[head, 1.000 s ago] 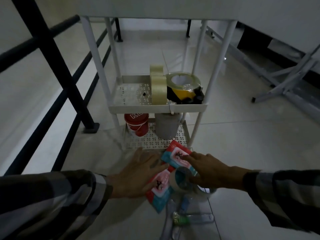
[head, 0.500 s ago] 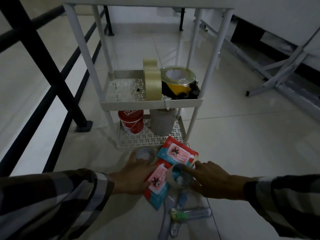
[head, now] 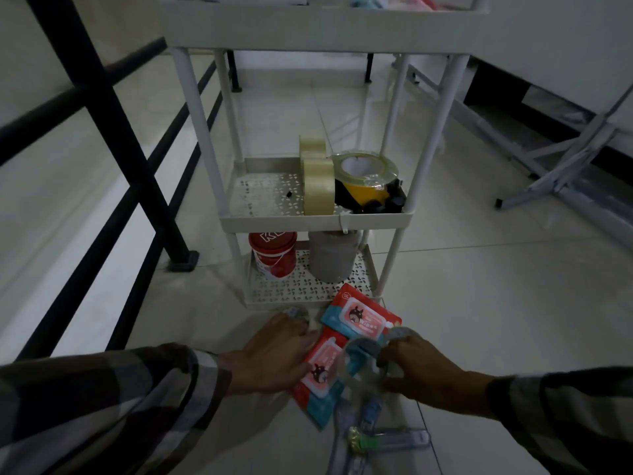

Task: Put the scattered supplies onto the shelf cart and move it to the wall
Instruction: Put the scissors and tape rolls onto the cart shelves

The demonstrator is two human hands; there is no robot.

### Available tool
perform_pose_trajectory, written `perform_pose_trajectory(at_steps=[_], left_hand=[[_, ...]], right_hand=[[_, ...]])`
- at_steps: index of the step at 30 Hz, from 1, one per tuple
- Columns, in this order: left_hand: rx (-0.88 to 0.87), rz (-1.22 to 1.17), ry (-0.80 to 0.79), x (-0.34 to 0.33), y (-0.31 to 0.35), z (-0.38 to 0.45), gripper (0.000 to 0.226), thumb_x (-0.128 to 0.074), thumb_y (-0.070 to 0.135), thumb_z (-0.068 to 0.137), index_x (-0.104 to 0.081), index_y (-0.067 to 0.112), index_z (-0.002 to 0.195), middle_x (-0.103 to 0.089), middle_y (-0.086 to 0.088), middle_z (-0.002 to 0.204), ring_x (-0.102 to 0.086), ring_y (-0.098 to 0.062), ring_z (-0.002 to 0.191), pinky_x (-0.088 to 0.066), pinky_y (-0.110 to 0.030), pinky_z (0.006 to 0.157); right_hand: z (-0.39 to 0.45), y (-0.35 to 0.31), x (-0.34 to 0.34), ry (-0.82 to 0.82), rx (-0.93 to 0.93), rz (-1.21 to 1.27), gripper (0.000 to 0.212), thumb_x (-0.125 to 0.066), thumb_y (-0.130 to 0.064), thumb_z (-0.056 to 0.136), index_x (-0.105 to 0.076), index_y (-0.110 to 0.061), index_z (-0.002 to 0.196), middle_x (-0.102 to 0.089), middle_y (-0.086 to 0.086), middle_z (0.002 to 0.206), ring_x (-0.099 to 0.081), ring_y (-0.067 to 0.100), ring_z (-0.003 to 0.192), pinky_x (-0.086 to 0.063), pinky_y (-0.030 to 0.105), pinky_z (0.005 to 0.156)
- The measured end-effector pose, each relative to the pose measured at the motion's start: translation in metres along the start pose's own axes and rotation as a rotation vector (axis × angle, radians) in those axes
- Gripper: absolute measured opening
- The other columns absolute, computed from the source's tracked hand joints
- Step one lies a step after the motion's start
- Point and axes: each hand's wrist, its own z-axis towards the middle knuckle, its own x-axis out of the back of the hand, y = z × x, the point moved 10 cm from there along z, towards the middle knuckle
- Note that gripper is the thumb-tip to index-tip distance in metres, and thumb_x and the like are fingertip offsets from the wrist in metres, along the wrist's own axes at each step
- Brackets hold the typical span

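Right grip (head: 416, 366) pinches a light, stiff tape roll (head: 364, 363) by its rim just before the shelf cart (head: 315, 221), while left grip (head: 274, 354) lies open on a soft, slippery wipes pack (head: 320, 375).

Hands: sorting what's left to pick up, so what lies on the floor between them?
Head view: between the left hand and right hand lie a wipes pack and a tape roll.

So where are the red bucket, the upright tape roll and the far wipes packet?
Red bucket (head: 273, 254): head view, its front wall.
Upright tape roll (head: 319, 186): head view, outer band.
Far wipes packet (head: 363, 318): head view, its label.
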Motion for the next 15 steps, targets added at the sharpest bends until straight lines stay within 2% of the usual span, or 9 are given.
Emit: perform_pose_trajectory(at_steps=[2, 4, 6, 7, 8, 11, 15], left_hand=[[-0.035, 0.013, 0.083, 0.014, 0.007, -0.002, 0.027, -0.047, 0.049, 0.102, -0.060, 0.026, 0.109, -0.066, -0.002, 0.105, -0.057, -0.023, 0.099, -0.045, -0.038, 0.099], [-0.065, -0.090, 0.167, 0.035, 0.015, -0.002, 0.021, -0.053, 0.042, 0.103, -0.064, 0.024, 0.108, -0.067, 0.000, 0.106, -0.058, -0.020, 0.098, -0.048, -0.038, 0.096], [-0.096, -0.198, 0.255, 0.060, 0.021, -0.003, 0.021, -0.058, 0.035, 0.102, -0.069, 0.021, 0.114, -0.070, 0.001, 0.111, -0.059, -0.016, 0.101, -0.048, -0.030, 0.095], [-0.097, -0.220, 0.309, 0.074, 0.023, -0.003, 0.027, -0.058, 0.034, 0.103, -0.071, 0.020, 0.122, -0.071, 0.002, 0.116, -0.060, -0.014, 0.105, -0.045, -0.025, 0.099], [-0.093, -0.223, 0.363, 0.087, 0.022, -0.003, 0.031, -0.058, 0.033, 0.103, -0.071, 0.019, 0.128, -0.072, 0.002, 0.121, -0.061, -0.013, 0.110, -0.042, -0.024, 0.101], [-0.094, -0.157, 0.516, 0.121, 0.017, -0.004, 0.036, -0.069, 0.023, 0.098, -0.071, 0.014, 0.133, -0.072, -0.003, 0.131, -0.062, -0.017, 0.124, -0.044, -0.037, 0.111], [-0.114, -0.031, 0.632, 0.155, 0.011, -0.011, 0.038, -0.075, 0.018, 0.092, -0.073, 0.013, 0.130, -0.073, -0.005, 0.130, -0.065, -0.022, 0.124, -0.043, -0.045, 0.112]], right_hand=[[-0.002, -0.009, 0.017, 0.059, 0.039, -0.006, 0.036, -0.061, -0.051, 0.096, -0.061, -0.031, 0.125, -0.049, -0.011, 0.144, -0.045, 0.004, 0.132, -0.034, 0.007, 0.092], [-0.003, -0.017, 0.033, 0.115, 0.069, -0.026, 0.042, -0.057, -0.061, 0.092, -0.060, -0.033, 0.124, -0.051, -0.013, 0.139, -0.046, 0.000, 0.124, -0.039, 0.010, 0.096], [-0.005, -0.021, 0.050, 0.188, 0.084, -0.037, 0.059, -0.044, -0.082, 0.083, -0.060, -0.036, 0.117, -0.053, -0.015, 0.131, -0.046, -0.001, 0.116, -0.048, 0.020, 0.099], [-0.007, -0.024, 0.060, 0.256, 0.109, -0.050, 0.064, -0.038, -0.087, 0.081, -0.061, -0.037, 0.114, -0.055, -0.015, 0.126, -0.048, 0.000, 0.111, -0.052, 0.026, 0.095], [-0.011, -0.027, 0.073, 0.342, 0.143, -0.057, 0.061, -0.037, -0.085, 0.083, -0.062, -0.037, 0.111, -0.056, -0.015, 0.121, -0.049, 0.001, 0.106, -0.054, 0.027, 0.089], [-0.029, -0.033, 0.108, 0.596, 0.236, 0.018, 0.046, -0.047, -0.074, 0.092, -0.062, -0.033, 0.107, -0.060, -0.010, 0.111, -0.052, 0.006, 0.097, -0.051, 0.023, 0.079], [-0.040, -0.037, 0.141, 0.746, 0.291, 0.112, 0.041, -0.052, -0.068, 0.093, -0.058, -0.031, 0.110, -0.057, -0.009, 0.115, -0.053, 0.009, 0.098, -0.048, 0.024, 0.077]])
